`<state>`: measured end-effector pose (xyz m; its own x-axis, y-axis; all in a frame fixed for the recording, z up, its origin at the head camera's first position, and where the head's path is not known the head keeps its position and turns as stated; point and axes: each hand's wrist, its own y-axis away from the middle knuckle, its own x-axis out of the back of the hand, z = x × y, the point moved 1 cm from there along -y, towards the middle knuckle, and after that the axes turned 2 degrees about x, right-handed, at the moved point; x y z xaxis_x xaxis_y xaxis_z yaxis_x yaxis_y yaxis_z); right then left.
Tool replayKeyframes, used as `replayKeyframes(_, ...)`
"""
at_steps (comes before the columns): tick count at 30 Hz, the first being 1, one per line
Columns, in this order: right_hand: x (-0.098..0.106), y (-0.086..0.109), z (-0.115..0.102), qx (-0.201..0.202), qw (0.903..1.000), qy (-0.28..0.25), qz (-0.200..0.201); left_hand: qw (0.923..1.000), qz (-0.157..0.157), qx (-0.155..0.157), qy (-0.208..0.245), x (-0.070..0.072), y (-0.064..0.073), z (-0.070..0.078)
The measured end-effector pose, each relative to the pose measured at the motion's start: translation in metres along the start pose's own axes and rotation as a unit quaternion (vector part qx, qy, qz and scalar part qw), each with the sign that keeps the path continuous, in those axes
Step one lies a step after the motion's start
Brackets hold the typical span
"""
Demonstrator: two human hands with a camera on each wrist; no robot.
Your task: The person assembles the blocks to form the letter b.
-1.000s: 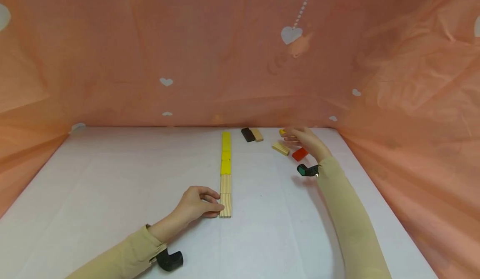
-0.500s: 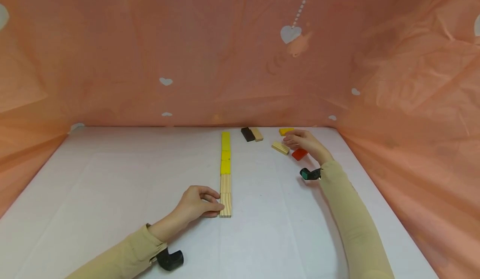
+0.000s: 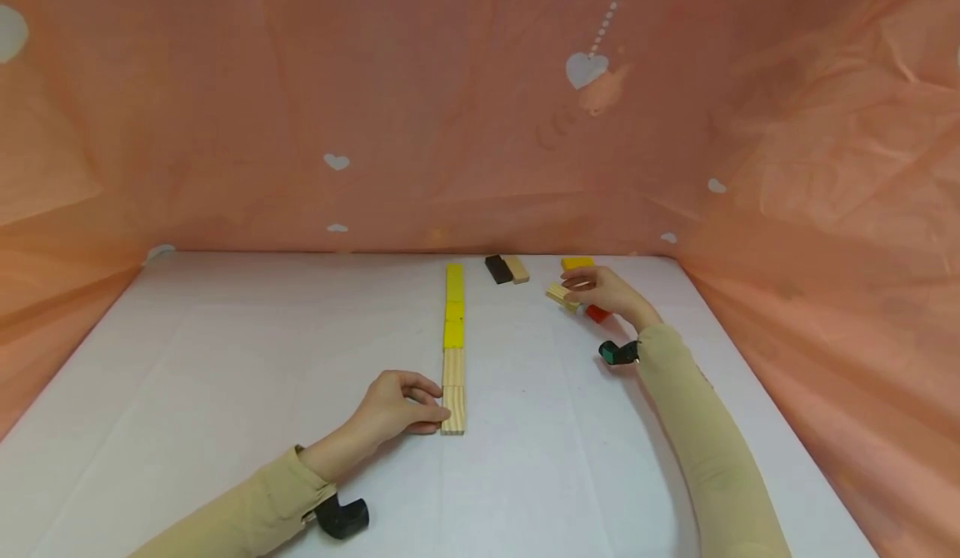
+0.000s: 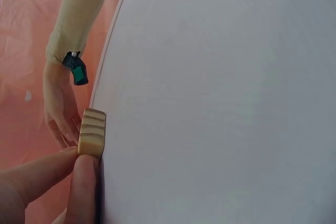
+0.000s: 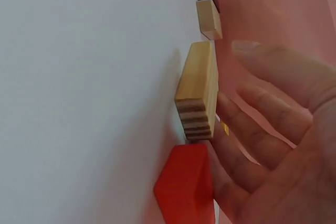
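A straight row of flat blocks runs away from me in the head view, with yellow blocks [image 3: 454, 283] at its far end and plain wooden blocks [image 3: 453, 366] nearer. My left hand [image 3: 393, 408] holds the nearest wooden block [image 3: 456, 422], thumb on top and fingers along its left side. At the back right, my right hand [image 3: 606, 290] reaches round a loose wooden block [image 5: 194, 74]. Its thumb stands apart from the block in the right wrist view, while its extended fingers lie along the far side. Close below that block is a red block [image 5: 181, 182], partly behind the hand.
Beyond the right hand lies a yellow block [image 3: 577, 263]. A black block [image 3: 498, 270] and a tan block [image 3: 517, 270] lie side by side near the back edge of the white table [image 3: 262, 333]. Pink-orange cloth [image 3: 412, 125] hangs behind and at both sides.
My right hand has drawn back from the yellow block, uncovering it, and come down to the loose wooden block. The left hand has stayed at the end of the row.
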<state>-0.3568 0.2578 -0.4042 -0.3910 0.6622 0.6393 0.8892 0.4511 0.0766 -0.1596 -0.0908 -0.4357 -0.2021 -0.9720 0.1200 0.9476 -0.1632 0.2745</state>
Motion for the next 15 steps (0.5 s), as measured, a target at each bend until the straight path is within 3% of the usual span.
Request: replayKeyframes(15, -0.011, -0.001, -0.006, 0.001, 0.9974, 0.07, 0.012, 1.0, 0.0, 0.001, -0.001, 0.001, -0.001, -0.002)
